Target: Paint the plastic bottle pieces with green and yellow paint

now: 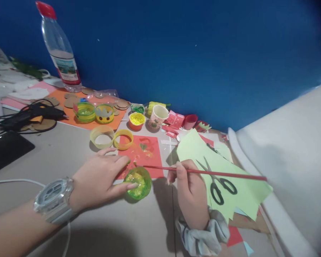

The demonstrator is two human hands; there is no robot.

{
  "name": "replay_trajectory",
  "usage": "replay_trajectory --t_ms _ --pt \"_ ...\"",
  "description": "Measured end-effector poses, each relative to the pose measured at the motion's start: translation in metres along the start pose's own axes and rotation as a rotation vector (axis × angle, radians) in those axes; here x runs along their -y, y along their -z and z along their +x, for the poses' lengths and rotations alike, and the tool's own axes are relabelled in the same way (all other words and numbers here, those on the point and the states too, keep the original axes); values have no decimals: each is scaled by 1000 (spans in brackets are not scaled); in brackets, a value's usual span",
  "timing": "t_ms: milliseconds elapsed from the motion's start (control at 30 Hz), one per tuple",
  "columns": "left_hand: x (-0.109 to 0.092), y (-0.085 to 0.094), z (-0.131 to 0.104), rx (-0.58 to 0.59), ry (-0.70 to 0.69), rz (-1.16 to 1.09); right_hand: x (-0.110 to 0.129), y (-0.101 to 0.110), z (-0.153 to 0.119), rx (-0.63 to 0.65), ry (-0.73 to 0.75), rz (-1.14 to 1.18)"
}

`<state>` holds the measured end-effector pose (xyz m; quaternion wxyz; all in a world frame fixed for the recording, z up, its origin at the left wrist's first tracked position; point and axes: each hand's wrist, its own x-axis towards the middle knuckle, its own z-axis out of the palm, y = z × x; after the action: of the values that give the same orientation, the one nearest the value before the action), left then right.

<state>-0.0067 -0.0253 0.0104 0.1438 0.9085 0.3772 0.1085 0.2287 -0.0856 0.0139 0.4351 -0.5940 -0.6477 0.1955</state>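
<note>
My right hand [191,194] is closed around a long red paintbrush [224,174]. The brush lies nearly level, its tip pointing left just above a small green cup [139,189] smeared with yellow and green paint. With fingers spread, my left hand [101,178] rests beside that cup, its thumb at the cup's rim; whether it grips the cup I cannot tell. Under the brush tip lies a paint-stained red sheet of paper [155,157]. Two yellowish rings or cups, one pale [102,137] and one yellow [123,140], stand just beyond my left fingers.
Black-handled scissors [216,185] lie on green paper [246,192] at the right. Behind stand a cup of yellow paint [137,122], a paper cup [157,117] and a tall bottle [62,60]. A glue gun [37,113] and a black phone [9,151] sit at the left.
</note>
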Motion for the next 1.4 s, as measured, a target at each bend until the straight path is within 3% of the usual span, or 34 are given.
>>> replay_trajectory --t_ms 267,467,600,900,1100,1400 --pt "2 -2 -2 -11 -7 -19 -2 1 3 -18 -62 61" --pt "3 -1 0 10 -29 -69 -7 14 3 256 31 164" --pt "4 -1 0 8 -43 -63 -12 19 4 317 7 190" --pt "4 -2 -2 -3 -45 -67 -5 21 6 136 15 -21" --pt "6 -5 -3 -20 -71 -30 -4 6 4 -98 -72 -66" --pt "5 -4 0 9 -57 -12 1 4 4 -139 -123 -78"
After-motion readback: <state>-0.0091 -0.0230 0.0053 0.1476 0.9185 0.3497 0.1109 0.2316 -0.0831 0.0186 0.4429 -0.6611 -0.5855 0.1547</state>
